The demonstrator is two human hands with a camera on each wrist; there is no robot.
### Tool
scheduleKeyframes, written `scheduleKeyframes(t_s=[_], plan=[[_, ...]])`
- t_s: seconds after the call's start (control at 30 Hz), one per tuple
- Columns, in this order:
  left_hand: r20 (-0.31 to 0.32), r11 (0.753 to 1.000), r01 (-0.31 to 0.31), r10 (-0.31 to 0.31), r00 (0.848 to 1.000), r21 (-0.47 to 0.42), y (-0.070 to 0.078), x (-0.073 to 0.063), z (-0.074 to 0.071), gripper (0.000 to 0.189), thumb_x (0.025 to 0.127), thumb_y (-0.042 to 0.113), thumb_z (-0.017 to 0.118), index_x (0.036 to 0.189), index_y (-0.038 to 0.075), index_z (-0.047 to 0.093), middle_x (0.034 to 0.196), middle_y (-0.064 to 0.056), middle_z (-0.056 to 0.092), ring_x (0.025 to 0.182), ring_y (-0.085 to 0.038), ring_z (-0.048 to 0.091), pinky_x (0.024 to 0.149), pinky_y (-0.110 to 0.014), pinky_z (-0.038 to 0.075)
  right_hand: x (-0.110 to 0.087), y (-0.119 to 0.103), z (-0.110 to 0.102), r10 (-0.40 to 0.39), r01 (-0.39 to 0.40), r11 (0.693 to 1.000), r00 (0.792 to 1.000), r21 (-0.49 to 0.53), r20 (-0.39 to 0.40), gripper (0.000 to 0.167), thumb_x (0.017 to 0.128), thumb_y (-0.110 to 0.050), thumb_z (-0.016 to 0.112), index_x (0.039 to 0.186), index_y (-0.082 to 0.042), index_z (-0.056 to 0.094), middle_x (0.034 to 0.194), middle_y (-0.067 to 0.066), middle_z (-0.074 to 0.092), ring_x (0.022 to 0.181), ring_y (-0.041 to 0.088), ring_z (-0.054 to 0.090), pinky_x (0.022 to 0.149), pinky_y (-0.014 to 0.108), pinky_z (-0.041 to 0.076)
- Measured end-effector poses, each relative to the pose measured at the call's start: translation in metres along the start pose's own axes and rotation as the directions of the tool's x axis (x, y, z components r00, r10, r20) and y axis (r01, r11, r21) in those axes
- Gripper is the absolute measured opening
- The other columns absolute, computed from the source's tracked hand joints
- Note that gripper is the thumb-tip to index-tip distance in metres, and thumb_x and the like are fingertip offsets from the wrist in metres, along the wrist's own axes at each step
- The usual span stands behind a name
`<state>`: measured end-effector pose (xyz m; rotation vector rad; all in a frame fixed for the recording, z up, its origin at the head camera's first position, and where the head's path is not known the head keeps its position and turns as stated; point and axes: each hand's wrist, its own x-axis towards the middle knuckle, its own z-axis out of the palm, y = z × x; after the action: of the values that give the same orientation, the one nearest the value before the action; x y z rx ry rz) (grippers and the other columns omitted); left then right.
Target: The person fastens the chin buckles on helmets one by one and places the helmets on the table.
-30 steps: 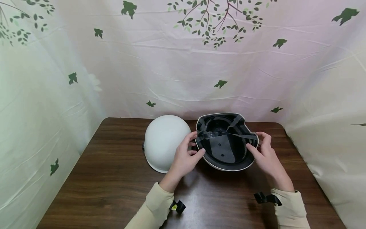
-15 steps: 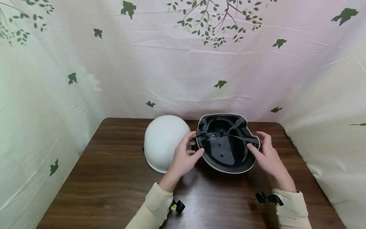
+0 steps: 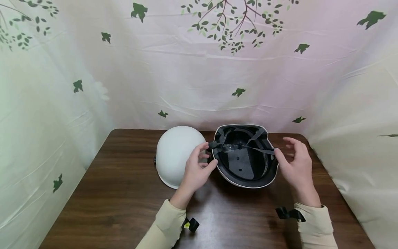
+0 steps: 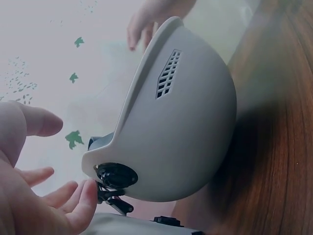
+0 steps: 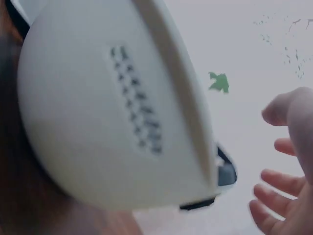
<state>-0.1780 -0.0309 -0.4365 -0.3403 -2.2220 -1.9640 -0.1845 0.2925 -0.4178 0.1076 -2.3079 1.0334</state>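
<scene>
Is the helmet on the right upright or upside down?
Upside down: the right helmet shows its black lining and straps facing up, its white dome toward the table.

This looks like a small curtained booth set up around a table; whether it stands in a home, an office or a lab cannot be told. Pale, creased cloth rises on three sides — a back panel, a left panel and a right panel — and fills the view beyond the table. Printed leafy branches and dark green bird-like shapes decorate it, a soft, homely pattern. The dark wood-grain table, with rounded far corners, reaches close to the back panel, and its surface carries a bright sheen. Similar green shapes show in both wrist views.
</scene>
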Motion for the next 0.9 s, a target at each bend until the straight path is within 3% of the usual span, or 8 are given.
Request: scheduleKeyframes(t_s=[0.07,0.17,0.27,0.37,0.47,0.6,0.7,0.9], plan=[[-0.006,1.0,0.007,-0.007,1.0,0.008,0.0,0.0,-0.001,0.061,0.093,0.012,0.076,0.15,0.007,0.052,0.147,-0.016,0.059,0.112,-0.035,0.068,0.09,-0.053,0.06,0.002,-0.007,0.002,-0.028,0.03,0.999,0.998,0.029,-0.057,0.044,0.093,-0.005,0.074,0.135,-0.001,0.064,0.12,0.013,0.062,0.105,0.016,0.059,0.083,0.008,0.043],[-0.014,1.0,0.014,-0.014,1.0,0.02,0.001,0.001,-0.001,0.061,0.093,0.012,0.076,0.15,0.01,0.053,0.147,-0.017,0.058,0.107,-0.031,0.07,0.088,-0.046,0.061,0.006,-0.02,0.005,-0.044,0.049,0.993,0.998,0.107,-0.049,0.04,0.094,-0.003,0.073,0.133,-0.003,0.066,0.119,0.008,0.066,0.097,0.003,0.062,0.079,0.009,0.046],[-0.012,0.999,0.022,-0.022,1.0,0.041,0.001,0.003,-0.001,0.062,0.094,0.013,0.076,0.151,0.012,0.052,0.15,-0.016,0.056,0.107,-0.031,0.071,0.087,-0.042,0.062,0.01,-0.032,0.011,-0.057,0.047,0.982,0.997,0.18,0.046,0.038,0.098,-0.002,0.069,0.136,-0.005,0.065,0.123,0.01,0.069,0.093,-0.002,0.064,0.077,0.009,0.048],[0.0,0.997,0.034,-0.034,0.999,0.068,0.002,0.005,-0.002,0.063,0.094,0.017,0.076,0.152,0.014,0.051,0.153,-0.013,0.053,0.111,-0.031,0.07,0.088,-0.042,0.062,0.015,-0.043,0.018,-0.079,0.035,0.973,0.98,0.229,0.184,0.036,0.103,-0.004,0.063,0.139,-0.005,0.061,0.127,0.016,0.069,0.091,-0.001,0.067,0.076,0.011,0.051],[0.013,0.994,0.051,-0.053,0.999,0.096,0.004,0.006,-0.002,0.065,0.095,0.019,0.075,0.154,0.016,0.049,0.155,-0.01,0.051,0.115,-0.031,0.069,0.09,-0.045,0.061,0.02,-0.051,0.027,-0.096,0.014,0.97,0.94,0.244,0.328,0.036,0.108,-0.009,0.056,0.144,-0.005,0.057,0.133,0.019,0.067,0.092,0.006,0.071,0.075,0.016,0.055],[0.018,0.992,0.063,-0.065,0.998,0.105,0.007,0.007,0.0,0.066,0.095,0.018,0.075,0.155,0.016,0.048,0.157,-0.01,0.049,0.119,-0.034,0.068,0.093,-0.051,0.06,0.026,-0.061,0.042,-0.094,-0.024,0.972,0.871,0.232,0.482,0.039,0.112,-0.018,0.05,0.149,-0.006,0.051,0.139,0.02,0.064,0.099,0.023,0.074,0.078,0.025,0.059],[0.02,0.993,0.064,-0.066,0.998,0.099,0.009,0.006,0.002,0.068,0.094,0.017,0.075,0.156,0.014,0.047,0.158,-0.012,0.048,0.121,-0.038,0.067,0.094,-0.054,0.059,0.027,-0.068,0.054,-0.094,-0.036,0.975,0.825,0.217,0.558,0.042,0.113,-0.021,0.048,0.152,-0.007,0.047,0.143,0.022,0.061,0.101,0.029,0.075,0.078,0.03,0.059],[0.042,0.992,0.071,-0.076,0.996,0.108,0.01,0.004,0.007,0.071,0.094,0.016,0.075,0.158,0.014,0.043,0.161,-0.011,0.045,0.125,-0.037,0.066,0.094,-0.048,0.06,0.022,-0.076,0.07,-0.081,-0.102,0.969,0.733,0.226,0.675,0.051,0.115,-0.028,0.043,0.16,-0.007,0.034,0.152,0.024,0.052,0.098,0.029,0.075,0.082,0.047,0.061]])
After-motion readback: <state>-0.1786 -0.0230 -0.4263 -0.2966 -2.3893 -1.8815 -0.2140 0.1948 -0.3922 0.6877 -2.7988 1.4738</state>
